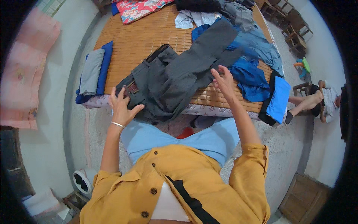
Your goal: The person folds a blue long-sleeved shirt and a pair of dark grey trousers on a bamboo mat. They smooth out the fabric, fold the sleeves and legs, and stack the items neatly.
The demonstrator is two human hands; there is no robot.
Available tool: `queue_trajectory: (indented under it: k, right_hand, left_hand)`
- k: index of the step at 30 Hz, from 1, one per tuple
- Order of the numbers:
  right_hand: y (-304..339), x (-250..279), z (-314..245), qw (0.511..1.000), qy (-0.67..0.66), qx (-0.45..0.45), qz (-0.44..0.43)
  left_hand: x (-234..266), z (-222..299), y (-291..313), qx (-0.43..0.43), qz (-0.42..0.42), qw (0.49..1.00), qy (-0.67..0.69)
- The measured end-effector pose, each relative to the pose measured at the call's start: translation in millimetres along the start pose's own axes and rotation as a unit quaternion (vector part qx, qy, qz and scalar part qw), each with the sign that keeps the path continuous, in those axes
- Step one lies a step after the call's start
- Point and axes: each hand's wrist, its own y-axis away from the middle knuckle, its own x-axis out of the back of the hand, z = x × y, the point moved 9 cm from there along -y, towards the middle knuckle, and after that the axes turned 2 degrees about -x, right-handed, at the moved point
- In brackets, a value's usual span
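A pair of dark grey trousers (179,74) lies rumpled across the bamboo mat, its legs stretching away to the far right. The waistband is toward the left, with a dark lining showing inside it. My left hand (123,107) is at the waistband's near left corner, fingers spread and thumb apart, touching or just over the cloth. Beside the near edge of the trouser legs, my right hand (223,81) hovers with its fingers apart and nothing in them. Blue garments (249,76) lie rumpled just beyond it.
A bamboo mat (130,35) covers the bed. Folded grey cloth (91,72) lies on blue cloth at the left edge; a folded bright blue piece (279,100) sits at the right corner. A red floral cloth (140,9) and more clothes lie at the back. Someone sits (311,102) at right.
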Motion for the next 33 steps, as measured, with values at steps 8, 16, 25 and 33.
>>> queue_trajectory:
  k: [8, 16, 25, 33]
  right_hand:
    - [9.6, -106.4, 19.6, 0.988, -0.009, -0.071, -0.133]
    - [40.3, -24.5, -60.3, 0.969, -0.243, 0.021, -0.035]
    - [98.4, 94.4, 38.6, 0.961, -0.264, -0.072, 0.051]
    - [83.1, 78.4, -69.0, 0.903, -0.423, 0.074, 0.025]
  left_hand:
    - [-36.5, -38.7, 5.8, 0.182, -0.146, 0.954, 0.19]
    - [-69.5, -46.4, -6.4, 0.073, -0.18, 0.964, 0.181]
    - [-3.1, -112.0, 7.9, 0.185, 0.024, 0.716, 0.673]
    - [92.3, -81.0, -35.3, 0.037, 0.183, 0.672, 0.717]
